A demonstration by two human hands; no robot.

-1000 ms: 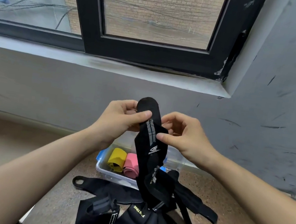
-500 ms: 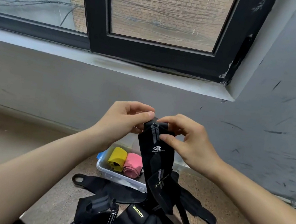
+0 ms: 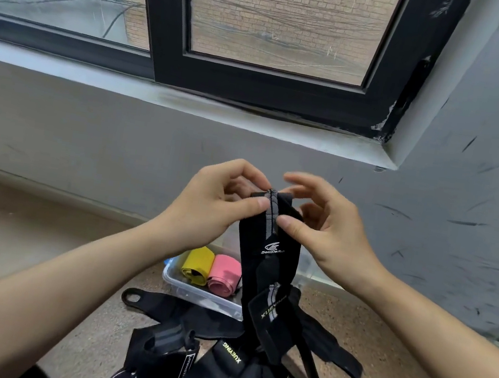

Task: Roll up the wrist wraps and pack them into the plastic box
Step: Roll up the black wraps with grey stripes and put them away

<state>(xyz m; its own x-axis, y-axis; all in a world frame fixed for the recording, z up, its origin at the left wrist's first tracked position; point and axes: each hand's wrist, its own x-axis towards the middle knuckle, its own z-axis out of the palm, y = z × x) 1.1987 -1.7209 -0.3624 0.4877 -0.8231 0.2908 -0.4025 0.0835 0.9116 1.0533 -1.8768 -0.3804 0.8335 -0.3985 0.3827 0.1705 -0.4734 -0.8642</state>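
Thumbs first: both pinch the top edge of a black wrist wrap [image 3: 266,249]. The left hand [image 3: 206,208] curls round its left side. The right hand [image 3: 331,240] presses its thumb beside the grey stripe [image 3: 271,216], its upper fingers arched, blurred, over the fold. The rounded tip that stood above the knuckles a second ago is now turned down into a flat first fold (the start of a roll, by the look of it). The rest of the wrap hangs straight down toward a heap of black wraps [image 3: 216,355] on the floor [image 3: 82,277]. Just behind, near the wall [image 3: 88,132], the plastic box [image 3: 194,290] holds a yellow roll [image 3: 198,265] and a pink roll [image 3: 224,274]. Rolling seems barely begun, with packing some way off.
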